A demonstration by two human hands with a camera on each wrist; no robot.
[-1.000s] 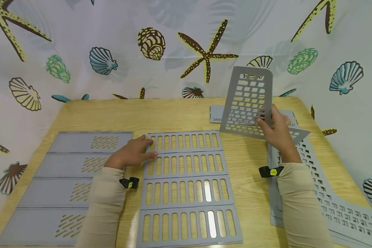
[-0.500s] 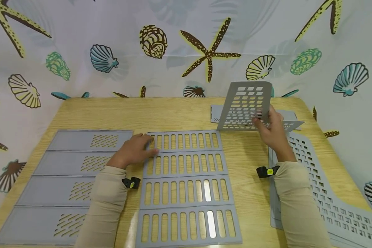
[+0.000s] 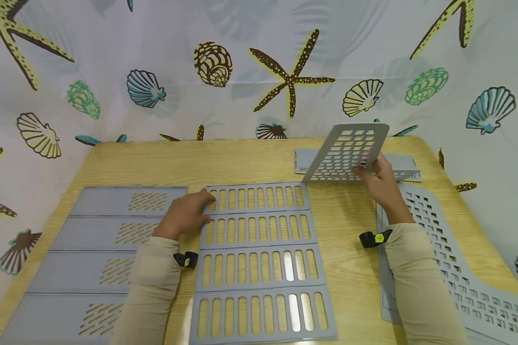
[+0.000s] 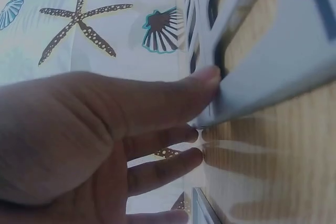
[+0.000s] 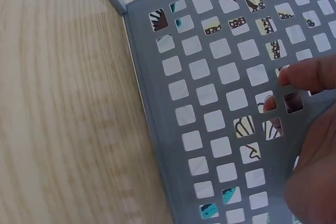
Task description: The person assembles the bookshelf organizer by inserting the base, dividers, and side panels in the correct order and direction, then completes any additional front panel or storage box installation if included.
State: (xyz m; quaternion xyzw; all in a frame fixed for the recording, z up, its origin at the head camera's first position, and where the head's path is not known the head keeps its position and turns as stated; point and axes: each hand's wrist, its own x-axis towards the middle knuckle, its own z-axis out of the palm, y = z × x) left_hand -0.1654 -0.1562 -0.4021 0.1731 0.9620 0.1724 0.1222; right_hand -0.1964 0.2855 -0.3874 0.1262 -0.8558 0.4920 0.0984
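Note:
In the head view my left hand (image 3: pixel 184 213) rests at the top-left corner of a grey panel with rows of long slots (image 3: pixel 259 213), lying flat on the wooden table. Its thumb touches the panel's edge in the left wrist view, while the other fingers (image 4: pixel 163 174) extend past that edge. My right hand (image 3: pixel 382 187) holds a grey bent panel with rectangular holes (image 3: pixel 326 152) at the table's far right. That panel's lower edge is beside the slotted panel's top-right corner. Thumb and fingers pinch it through and around the holes in the right wrist view.
A grey panel with slanted slits (image 3: pixel 99 230) lies left of the slotted one. Beneath and beside the right forearm is a curved perforated panel (image 3: pixel 470 292). A narrow grey strip (image 3: pixel 304 157) lies at the back right. A shell-print curtain (image 3: pixel 177 38) hangs behind the table.
My right hand has lowered the perforated panel toward the table, tilting its top back and to the right. My left hand stays at the slotted panel's corner, its thumb drawn in to the edge.

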